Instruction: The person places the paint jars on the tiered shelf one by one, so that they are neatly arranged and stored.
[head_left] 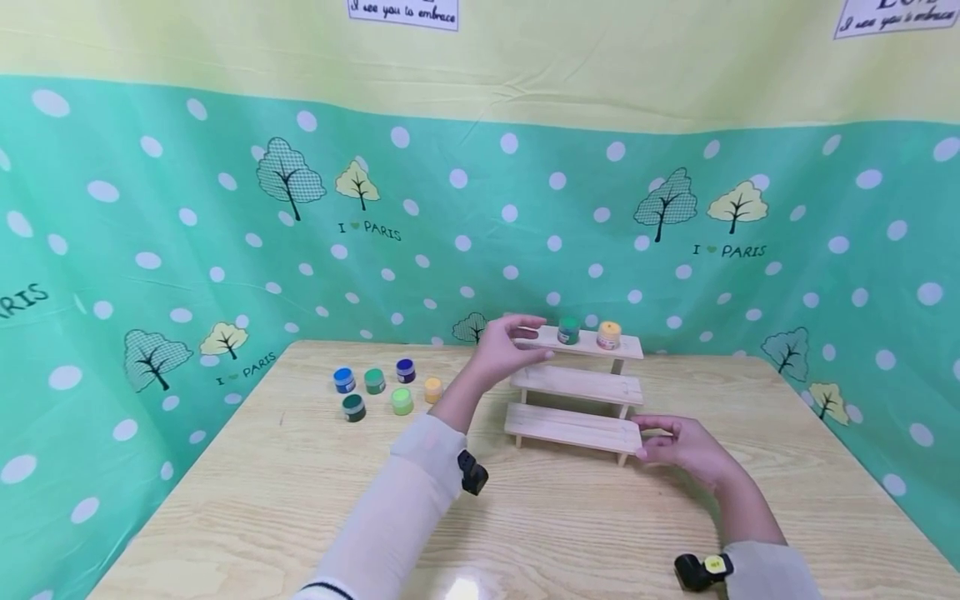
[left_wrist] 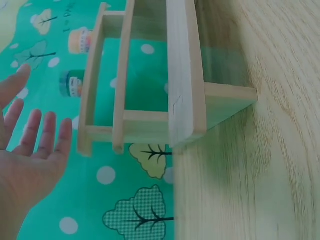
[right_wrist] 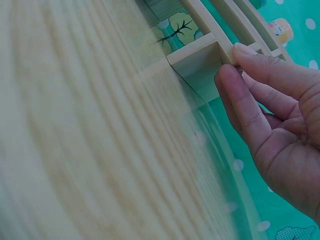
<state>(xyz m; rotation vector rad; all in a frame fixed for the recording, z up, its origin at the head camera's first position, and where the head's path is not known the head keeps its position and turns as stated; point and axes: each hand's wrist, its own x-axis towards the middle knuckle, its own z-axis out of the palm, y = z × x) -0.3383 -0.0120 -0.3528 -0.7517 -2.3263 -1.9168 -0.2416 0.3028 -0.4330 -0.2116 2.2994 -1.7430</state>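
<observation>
Pinching, partly hiding wooden shelf [head_left: 577, 384]: right hand [head_left: 688, 451].

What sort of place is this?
Probably a tabletop craft or filming setup, though I can't be sure: a printed cloth hangs behind the table, and small coloured jars stand on it and on a tiered rack.

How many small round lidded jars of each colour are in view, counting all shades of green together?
Green small round jars: 4
Yellow-orange small round jars: 2
Blue small round jar: 1
Purple small round jar: 1
Total: 8
</observation>
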